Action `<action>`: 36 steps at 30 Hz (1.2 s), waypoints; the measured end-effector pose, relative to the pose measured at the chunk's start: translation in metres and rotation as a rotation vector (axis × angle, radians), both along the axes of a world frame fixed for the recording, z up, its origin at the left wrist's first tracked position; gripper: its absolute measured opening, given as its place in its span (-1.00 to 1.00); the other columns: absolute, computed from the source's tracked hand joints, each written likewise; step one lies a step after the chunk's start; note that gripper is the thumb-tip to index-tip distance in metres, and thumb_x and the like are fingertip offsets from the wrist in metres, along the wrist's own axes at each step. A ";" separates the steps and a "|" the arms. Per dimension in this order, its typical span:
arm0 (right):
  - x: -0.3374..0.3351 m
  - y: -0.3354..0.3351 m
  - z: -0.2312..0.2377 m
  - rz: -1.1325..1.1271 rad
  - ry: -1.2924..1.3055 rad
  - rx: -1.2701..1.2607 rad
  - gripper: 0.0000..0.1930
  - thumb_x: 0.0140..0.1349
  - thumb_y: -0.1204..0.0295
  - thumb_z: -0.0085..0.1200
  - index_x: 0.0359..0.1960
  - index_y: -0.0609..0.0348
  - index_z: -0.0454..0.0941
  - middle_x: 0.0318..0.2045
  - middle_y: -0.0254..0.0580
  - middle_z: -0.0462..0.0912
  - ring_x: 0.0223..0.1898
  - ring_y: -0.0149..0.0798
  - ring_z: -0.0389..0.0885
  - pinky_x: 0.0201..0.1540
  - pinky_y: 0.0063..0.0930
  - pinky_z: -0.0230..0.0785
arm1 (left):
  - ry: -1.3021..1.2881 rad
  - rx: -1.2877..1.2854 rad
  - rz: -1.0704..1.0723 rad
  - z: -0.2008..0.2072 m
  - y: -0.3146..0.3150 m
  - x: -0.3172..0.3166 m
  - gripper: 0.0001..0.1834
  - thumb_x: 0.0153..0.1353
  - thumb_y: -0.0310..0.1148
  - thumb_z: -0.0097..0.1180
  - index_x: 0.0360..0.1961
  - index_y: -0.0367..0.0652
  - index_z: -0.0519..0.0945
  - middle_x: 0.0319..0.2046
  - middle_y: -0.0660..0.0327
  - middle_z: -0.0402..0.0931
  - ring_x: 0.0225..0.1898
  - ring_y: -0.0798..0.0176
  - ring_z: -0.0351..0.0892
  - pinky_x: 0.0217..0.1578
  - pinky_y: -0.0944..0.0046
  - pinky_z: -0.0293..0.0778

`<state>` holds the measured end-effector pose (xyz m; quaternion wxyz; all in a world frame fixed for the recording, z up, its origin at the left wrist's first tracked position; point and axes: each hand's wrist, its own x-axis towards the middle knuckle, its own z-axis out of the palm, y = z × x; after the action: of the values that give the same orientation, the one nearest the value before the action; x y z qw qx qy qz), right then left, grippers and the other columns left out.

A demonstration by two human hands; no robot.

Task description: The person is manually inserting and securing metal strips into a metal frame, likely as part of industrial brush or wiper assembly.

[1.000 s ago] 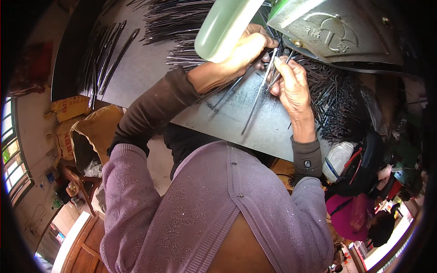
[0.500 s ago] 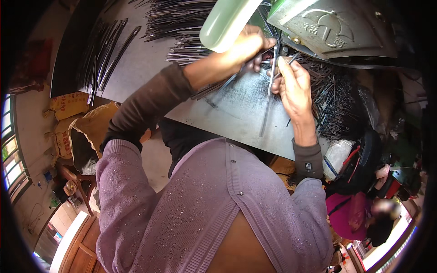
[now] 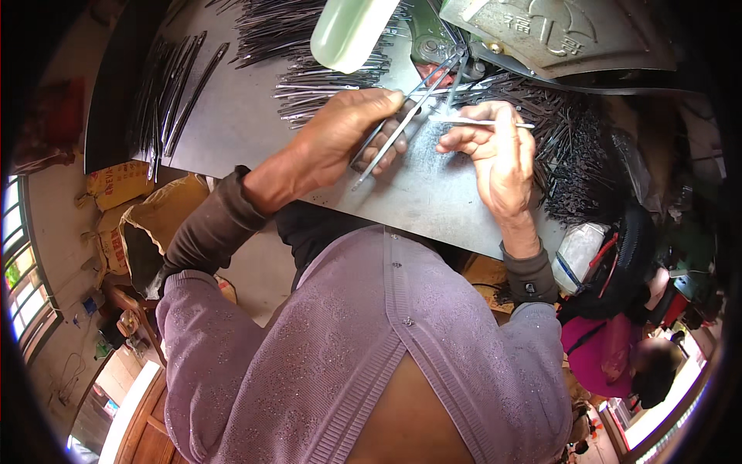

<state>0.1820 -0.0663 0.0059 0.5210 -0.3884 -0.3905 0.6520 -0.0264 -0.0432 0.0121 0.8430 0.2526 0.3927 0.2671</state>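
Observation:
My left hand (image 3: 340,135) is closed around thin metal strips (image 3: 410,112), which slant from below its fingers up toward a green machine part (image 3: 430,39). Their far ends meet close to that part; whether they touch it I cannot tell. To the right, the thumb and fingers of my right hand (image 3: 504,158) pinch a single thin strip (image 3: 464,121), lying nearly crosswise. Both hands are above the grey metal tabletop (image 3: 417,205), where dark, grainy dust lies between them. Behind my right hand is a heap of dark strips (image 3: 572,155).
Sheaves of dark strips (image 3: 282,31) and another bunch (image 3: 174,93) lie at the left. A pale green rounded object (image 3: 348,35) hangs over the table beside a grey metal machine cover (image 3: 541,35). Yellow sacks (image 3: 120,182) stand at the far left; a white bag (image 3: 580,255) is at the right.
My left hand has moved down and left from the machine part, with strips fanned out in it. The right hand's strip now lies crosswise. The view has shifted slightly.

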 end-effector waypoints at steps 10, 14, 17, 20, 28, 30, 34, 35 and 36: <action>-0.007 0.006 -0.007 0.050 0.146 -0.177 -0.67 0.36 0.29 -0.34 -0.20 0.37 0.35 -0.36 0.10 0.56 -0.43 -0.16 0.62 -0.33 -0.32 0.54 | -0.164 -0.044 -0.068 -0.009 0.009 -0.006 -0.90 0.13 -0.45 0.05 -0.41 -0.27 0.44 -0.64 0.26 0.39 -0.78 0.55 0.11 -0.75 0.51 0.04; -0.009 0.021 -0.020 0.138 0.256 -0.247 -0.69 0.35 0.30 -0.30 -0.19 0.35 0.37 -0.29 0.11 0.55 -0.49 -0.31 0.59 -0.34 -0.30 0.55 | -0.083 -0.048 -0.126 -0.008 0.016 -0.015 -0.89 0.20 -0.43 -0.01 -0.32 -0.27 0.44 -0.62 0.23 0.39 -0.78 0.55 0.08 -0.74 0.51 0.04; -0.010 0.035 -0.021 0.152 0.223 -0.289 -0.68 0.34 0.29 -0.28 -0.17 0.34 0.38 -0.32 0.07 0.56 -0.62 -0.43 0.49 -0.37 -0.31 0.56 | -0.062 0.005 -0.141 -0.010 0.022 -0.020 -0.86 0.20 -0.44 -0.01 -0.31 -0.32 0.46 -0.59 0.21 0.43 -0.81 0.56 0.14 -0.79 0.53 0.09; -0.011 0.047 -0.022 0.188 0.260 -0.334 -0.67 0.33 0.27 -0.25 -0.11 0.32 0.39 -0.35 0.01 0.55 -0.69 -0.52 0.36 -0.40 -0.32 0.55 | -0.017 0.089 -0.177 -0.003 0.026 -0.023 -0.87 0.17 -0.46 0.02 -0.37 -0.35 0.47 -0.59 0.21 0.47 -0.81 0.55 0.23 -0.81 0.53 0.15; -0.001 0.029 -0.024 0.052 0.463 -0.186 -0.69 0.33 0.31 -0.26 -0.05 0.24 0.39 -0.31 -0.07 0.58 -0.71 -0.59 0.21 -0.39 -0.37 0.52 | 0.418 0.556 -0.088 0.019 0.026 -0.011 -0.69 0.27 -0.28 -0.11 -0.31 -0.38 0.48 -0.62 0.21 0.50 -0.73 0.44 0.42 -0.70 0.52 0.32; 0.015 0.037 -0.025 -0.048 0.496 -0.213 -0.70 0.33 0.29 -0.24 -0.06 0.23 0.39 -0.33 -0.07 0.58 -0.71 -0.61 0.21 -0.35 -0.44 0.48 | 0.157 0.316 -0.002 0.000 0.033 -0.019 -0.69 0.29 -0.29 -0.19 -0.27 -0.40 0.43 -0.47 0.09 0.53 -0.55 0.31 0.54 -0.50 0.37 0.52; 0.027 0.051 -0.027 -0.161 0.551 -0.200 -0.70 0.33 0.30 -0.25 -0.10 0.28 0.38 -0.26 -0.02 0.55 -0.70 -0.60 0.19 -0.30 -0.46 0.46 | -0.259 0.047 0.411 -0.010 0.032 0.013 -0.82 0.25 -0.49 -0.16 -0.22 -0.43 0.30 -0.08 -0.26 0.32 -0.03 -0.13 0.41 0.09 0.03 0.36; 0.028 0.054 -0.027 -0.165 0.550 -0.198 -0.70 0.33 0.30 -0.25 -0.10 0.28 0.38 -0.26 -0.02 0.55 -0.70 -0.60 0.19 -0.30 -0.46 0.46 | -0.260 0.101 0.403 -0.004 0.033 0.023 -0.81 0.25 -0.48 -0.16 -0.21 -0.43 0.28 -0.07 -0.27 0.30 0.00 -0.16 0.38 0.08 0.01 0.36; 0.026 0.057 -0.028 -0.159 0.555 -0.190 -0.70 0.33 0.30 -0.25 -0.11 0.29 0.38 -0.27 -0.02 0.55 -0.70 -0.60 0.19 -0.29 -0.45 0.46 | -0.260 0.156 0.394 0.001 0.035 0.030 -0.80 0.26 -0.47 -0.16 -0.20 -0.44 0.26 -0.06 -0.29 0.28 0.02 -0.19 0.35 0.08 -0.01 0.36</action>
<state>0.2082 -0.0097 -0.0219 0.6185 -0.2715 -0.1390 0.7241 0.0040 -0.0077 0.0135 0.7961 0.1988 0.3007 0.4861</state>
